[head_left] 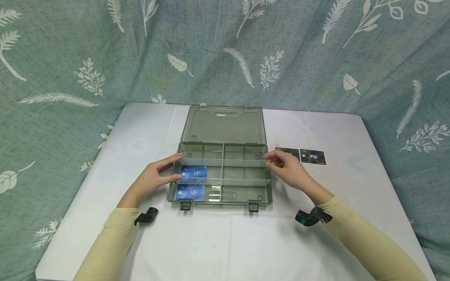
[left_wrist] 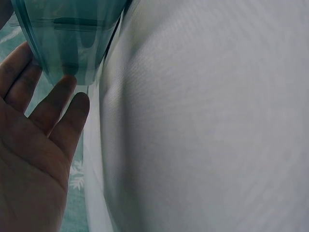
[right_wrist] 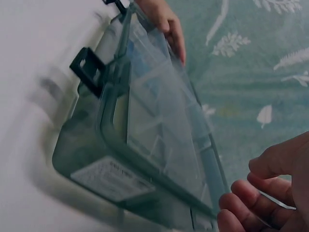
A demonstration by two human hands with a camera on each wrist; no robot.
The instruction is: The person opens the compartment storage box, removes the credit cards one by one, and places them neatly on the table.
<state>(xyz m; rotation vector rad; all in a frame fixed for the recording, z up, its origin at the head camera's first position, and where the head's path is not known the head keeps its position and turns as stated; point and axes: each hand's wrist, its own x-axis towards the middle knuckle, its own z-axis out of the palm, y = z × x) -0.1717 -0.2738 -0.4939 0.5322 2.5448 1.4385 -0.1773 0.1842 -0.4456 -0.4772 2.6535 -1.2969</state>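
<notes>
A translucent grey-green compartment box [head_left: 246, 194] lies on the white table with its lid [head_left: 225, 127] folded back. Clear dividers split it into compartments. One blue VIP card [head_left: 194, 172] lies in the left middle compartment, another blue card [head_left: 191, 192] in the left front one. My left hand [head_left: 154, 173] is at the box's left side, thumb and fingertips right at the rim; in the left wrist view its fingers reach along the end wall. My right hand [head_left: 290, 168] is at the right rim, fingers loosely bent, with nothing visible between them in the right wrist view.
Two black cards lie right of the box: one black card [head_left: 313, 157] in full view, the other [head_left: 288, 150] partly hidden by my right hand. Two dark latches [head_left: 185, 205] jut from the box's front. A leaf-patterned curtain [head_left: 211, 50] hangs behind the table.
</notes>
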